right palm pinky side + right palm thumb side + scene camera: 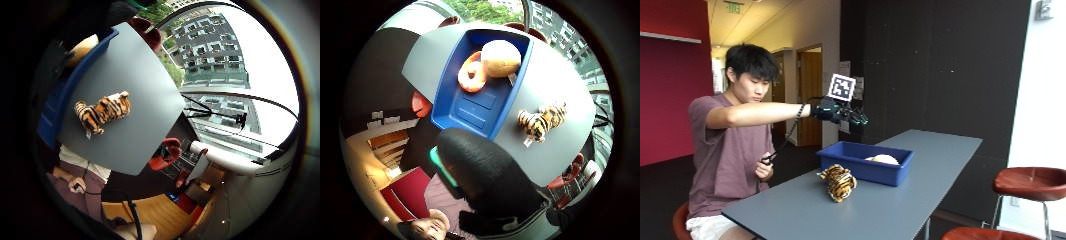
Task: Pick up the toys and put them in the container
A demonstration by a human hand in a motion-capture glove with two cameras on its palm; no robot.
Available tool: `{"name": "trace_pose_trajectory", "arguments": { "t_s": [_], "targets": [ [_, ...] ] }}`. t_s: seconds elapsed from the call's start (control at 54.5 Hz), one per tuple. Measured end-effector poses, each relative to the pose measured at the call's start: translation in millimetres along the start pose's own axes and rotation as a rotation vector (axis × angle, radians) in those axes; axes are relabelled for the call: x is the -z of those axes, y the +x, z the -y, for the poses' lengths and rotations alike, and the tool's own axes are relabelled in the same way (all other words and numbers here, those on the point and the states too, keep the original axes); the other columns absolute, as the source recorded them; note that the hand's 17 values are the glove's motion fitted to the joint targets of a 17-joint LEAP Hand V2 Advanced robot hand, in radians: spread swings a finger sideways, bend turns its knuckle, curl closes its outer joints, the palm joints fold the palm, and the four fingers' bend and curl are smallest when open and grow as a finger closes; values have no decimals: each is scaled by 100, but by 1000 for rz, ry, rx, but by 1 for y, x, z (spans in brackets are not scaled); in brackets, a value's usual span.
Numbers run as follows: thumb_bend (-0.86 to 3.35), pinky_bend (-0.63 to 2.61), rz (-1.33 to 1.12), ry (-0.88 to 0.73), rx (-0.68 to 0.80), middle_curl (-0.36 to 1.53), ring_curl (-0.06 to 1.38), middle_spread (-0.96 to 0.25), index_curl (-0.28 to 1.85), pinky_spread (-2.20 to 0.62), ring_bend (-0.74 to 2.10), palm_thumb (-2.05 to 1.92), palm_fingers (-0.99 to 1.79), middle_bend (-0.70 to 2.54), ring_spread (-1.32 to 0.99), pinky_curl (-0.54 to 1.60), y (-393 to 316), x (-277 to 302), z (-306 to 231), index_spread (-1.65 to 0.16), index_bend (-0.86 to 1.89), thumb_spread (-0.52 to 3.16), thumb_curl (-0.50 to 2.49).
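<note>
A striped plush tiger (837, 182) lies on the grey table (919, 205), just in front of the blue container (865, 163). The tiger (102, 112) also shows in both palm views (542, 122). Inside the container (470, 107) rest a cream round plush toy (500, 58) and an orange ring-shaped toy (472, 76); only the cream toy (882, 159) peeks over the rim in the outside view. My gloved right hand (838, 113) is raised high above the container, fingers stretched forward, holding nothing. A gloved finger (485, 175) crosses the thumb side view.
The person sits at the table's near-left end, the bare hand (764, 168) held by the chest. Red stools (1029, 182) stand at the right of the table. A dark wall runs behind the table's far end.
</note>
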State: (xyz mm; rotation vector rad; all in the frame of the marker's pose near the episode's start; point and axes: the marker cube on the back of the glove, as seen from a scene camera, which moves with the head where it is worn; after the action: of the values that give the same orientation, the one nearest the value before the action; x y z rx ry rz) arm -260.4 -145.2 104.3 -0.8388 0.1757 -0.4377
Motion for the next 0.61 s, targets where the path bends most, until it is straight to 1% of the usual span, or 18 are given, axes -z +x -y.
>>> {"name": "trace_pose_trajectory", "arguments": {
  "t_s": [0.11, 0.202, 0.293, 0.367, 0.44, 0.477, 0.495, 0.532, 0.55, 0.569, 0.587, 0.605],
  "targets": [
    [-12, 71, 2, -27, -45, 30, 27, 1, 16, 3, 35, -19, -23, 16, 1, 33, 20, -22, -8, -21, 6, 103, 11],
    [-12, 70, -8, -43, -66, 31, 27, 1, 15, 2, 34, -18, -22, 16, 1, 33, 39, -60, -4, -21, 6, 105, 11],
    [-11, 68, -4, -76, 4, 31, 28, 1, 15, 2, 34, -16, -22, 16, 0, 33, 40, -98, 2, -21, 7, 105, 11],
    [-9, 67, 96, -141, -50, 30, 28, 0, 15, 2, 32, -13, -24, 14, 0, 33, 29, -142, 15, -21, 9, 105, 12],
    [-8, 65, 114, -228, 9, 28, 28, 0, 16, 2, 28, -11, -25, 12, 0, 32, 30, -204, 26, -22, 12, 106, 13],
    [-7, 63, 92, -210, 21, 28, 27, -1, 18, 3, 24, -10, -25, 12, 0, 32, 33, -217, 30, -23, 15, 106, 14],
    [-9, 65, 57, -184, 7, 28, 28, 0, 16, 3, 27, -13, -24, 12, 0, 33, 35, -220, 32, -22, 8, 106, 13],
    [-5, 59, -71, -108, -73, 27, 25, -2, 22, 3, 14, -7, -21, 12, 0, 31, 44, -226, 38, -25, 26, 107, 15],
    [-4, 58, -135, -62, -115, 27, 23, -3, 23, 4, 11, -4, -17, 14, 0, 31, 50, -229, 41, -25, 31, 108, 16],
    [-5, 57, -168, -16, -130, 27, 23, -3, 24, 4, 11, -5, -18, 12, 0, 31, 53, -232, 43, -26, 31, 108, 16],
    [-3, 61, -161, 26, -106, 28, 23, -7, 27, 4, 15, -2, 12, 19, -1, 32, 52, -234, 45, -26, 41, 109, 17],
    [-2, 59, -127, 66, -50, 28, 21, -8, 26, 5, 14, -1, 16, 21, -1, 30, 47, -235, 45, -26, 43, 110, 18]
  ]
}}
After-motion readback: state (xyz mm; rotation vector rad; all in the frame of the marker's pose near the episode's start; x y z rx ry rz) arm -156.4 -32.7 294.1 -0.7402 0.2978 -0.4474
